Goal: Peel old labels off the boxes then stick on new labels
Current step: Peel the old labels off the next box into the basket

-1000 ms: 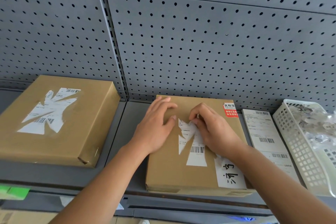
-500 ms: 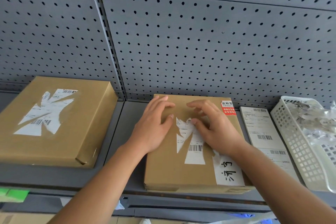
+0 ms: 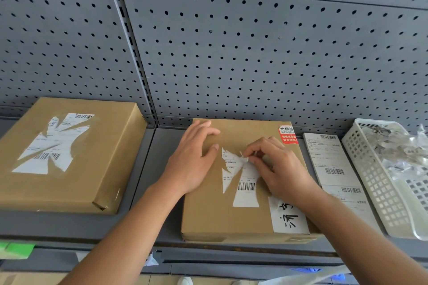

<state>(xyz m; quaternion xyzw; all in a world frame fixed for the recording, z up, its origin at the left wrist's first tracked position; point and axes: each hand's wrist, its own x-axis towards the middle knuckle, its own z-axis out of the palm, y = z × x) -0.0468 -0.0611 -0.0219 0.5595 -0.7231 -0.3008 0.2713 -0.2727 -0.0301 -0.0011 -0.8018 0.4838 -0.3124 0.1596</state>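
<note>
A brown cardboard box (image 3: 208,215) lies flat on the grey shelf in front of me, bearing a torn white barcode label (image 3: 243,183), a red sticker (image 3: 287,134) and a white handwritten label (image 3: 288,217). My left hand (image 3: 192,159) rests flat on the box's upper left, fingers straight. With curled fingers, my right hand (image 3: 278,166) pinches a lifted scrap of the torn label at its top edge. A second brown box (image 3: 69,157) with a torn label sits to the left.
A sheet of fresh printed labels (image 3: 333,169) lies just right of the box. A white plastic basket (image 3: 379,183) with peeled scraps stands at the far right. Grey pegboard (image 3: 231,53) backs the shelf. A green tag (image 3: 16,250) hangs on the shelf edge.
My right hand's fingers spread briefly, then curled again and now pinch a raised scrap of the torn label. The left hand stayed pressed on the box.
</note>
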